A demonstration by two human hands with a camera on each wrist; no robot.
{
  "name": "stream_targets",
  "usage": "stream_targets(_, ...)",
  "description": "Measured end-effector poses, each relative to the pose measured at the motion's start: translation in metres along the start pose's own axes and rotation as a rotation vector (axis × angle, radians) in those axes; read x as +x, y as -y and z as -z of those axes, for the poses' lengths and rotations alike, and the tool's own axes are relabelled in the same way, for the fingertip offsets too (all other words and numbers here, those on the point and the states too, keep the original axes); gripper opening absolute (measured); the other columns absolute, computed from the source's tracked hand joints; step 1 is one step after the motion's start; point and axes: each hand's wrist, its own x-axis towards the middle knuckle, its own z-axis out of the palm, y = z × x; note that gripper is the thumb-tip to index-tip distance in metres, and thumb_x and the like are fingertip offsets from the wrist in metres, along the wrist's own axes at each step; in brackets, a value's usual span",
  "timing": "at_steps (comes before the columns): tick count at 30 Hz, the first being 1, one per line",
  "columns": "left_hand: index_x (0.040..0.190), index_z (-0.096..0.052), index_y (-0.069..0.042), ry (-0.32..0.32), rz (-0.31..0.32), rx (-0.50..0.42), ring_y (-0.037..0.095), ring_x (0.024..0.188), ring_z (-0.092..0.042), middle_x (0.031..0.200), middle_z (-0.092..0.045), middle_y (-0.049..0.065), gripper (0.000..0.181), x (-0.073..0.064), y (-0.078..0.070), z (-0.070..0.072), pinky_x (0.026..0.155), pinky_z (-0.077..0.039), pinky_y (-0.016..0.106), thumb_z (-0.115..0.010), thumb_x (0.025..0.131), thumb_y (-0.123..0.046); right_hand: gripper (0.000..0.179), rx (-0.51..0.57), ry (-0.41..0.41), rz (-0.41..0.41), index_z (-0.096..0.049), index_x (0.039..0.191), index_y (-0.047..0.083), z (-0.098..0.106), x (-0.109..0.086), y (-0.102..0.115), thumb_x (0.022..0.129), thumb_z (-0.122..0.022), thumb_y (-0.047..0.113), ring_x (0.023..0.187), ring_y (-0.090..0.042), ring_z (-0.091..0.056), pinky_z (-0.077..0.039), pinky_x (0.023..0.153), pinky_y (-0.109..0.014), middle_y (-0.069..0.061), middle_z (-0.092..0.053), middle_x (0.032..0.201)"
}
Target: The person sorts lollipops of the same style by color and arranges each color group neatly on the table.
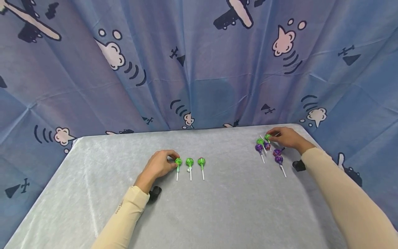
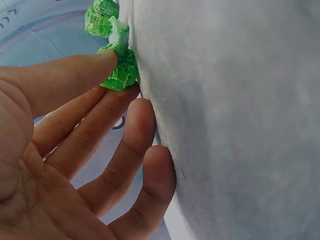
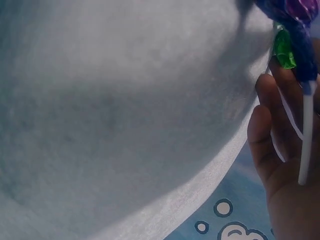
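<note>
My left hand (image 1: 160, 164) pinches the wrapped head of a green lollipop (image 2: 122, 70) between thumb and forefinger, its other fingers loosely bent near the cloth. This lollipop forms the left end of a row, beside a middle green lollipop (image 1: 189, 162) and a right one (image 1: 201, 162), sticks pointing toward me. At the far right, my right hand (image 1: 287, 137) has thumb and fingertips on another green lollipop (image 1: 267, 137) in a loose cluster. A purple lollipop (image 3: 304, 55) partly covers that hand in the right wrist view, where its thumb is out of sight.
Around the right hand lie a green lollipop (image 1: 260, 141) and several purple lollipops (image 1: 278, 159), some touching or crossing. A grey-white cloth (image 1: 230, 204) covers the table. Behind it hangs a blue patterned curtain (image 1: 211, 100). Black devices (image 1: 154, 193) sit at both wrists.
</note>
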Motion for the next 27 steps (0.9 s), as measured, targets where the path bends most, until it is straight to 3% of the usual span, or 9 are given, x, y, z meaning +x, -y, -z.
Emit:
stream_targets(12, 0.107, -0.075, -0.019, -0.005, 0.001, -0.006, 0.019, 0.095, -0.068, 0.110, -0.074, 0.000, 0.022, 0.000, 0.001, 0.000, 0.086, -0.052, 0.042, -0.077, 0.086, -0.017, 0.045, -0.002, -0.017, 0.001, -0.057, 0.135, 0.001, 0.001, -0.001, 0.000, 0.100, -0.058, 0.030, 0.120, -0.046, -0.054, -0.049, 0.095, -0.059, -0.028, -0.058, 0.131)
stream_targets(27, 0.107, -0.075, -0.019, -0.011, 0.004, -0.003, 0.019, 0.095, -0.067, 0.109, -0.074, 0.000, 0.022, 0.000, -0.001, -0.001, 0.086, -0.052, 0.042, -0.078, 0.085, -0.017, 0.043, -0.038, -0.068, 0.032, -0.059, 0.133, 0.003, 0.018, -0.008, 0.008, 0.100, -0.059, 0.030, 0.112, -0.040, -0.057, -0.049, 0.090, -0.055, -0.026, -0.061, 0.127)
